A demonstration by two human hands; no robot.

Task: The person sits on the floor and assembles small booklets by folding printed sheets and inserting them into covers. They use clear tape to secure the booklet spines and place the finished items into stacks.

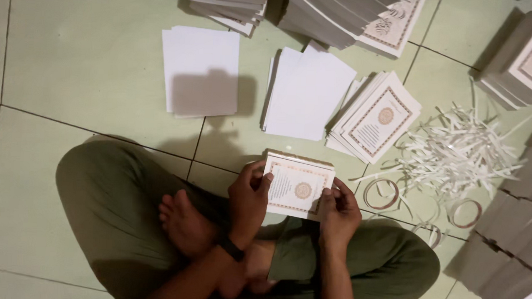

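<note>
Holding: left hand (249, 197) and right hand (337, 212) are both clamped on a small stack of cards (299, 183), one at each short edge, above the crossed legs.
Grip: thumbs lie on the printed top face and fingers curl beneath; keeping the pressure even should stop the cards fanning.
Squaring: the far edge looks flush; tapping the stack on the floor (74, 72) would align the rest, I judge.
Beyond the hands: printed pile (376, 119), blank pile (308, 93) and second blank pile (201, 70).
Right of the right hand: paper strips (460, 151) and tape rings (381, 193), best kept apart from the cards.
</note>
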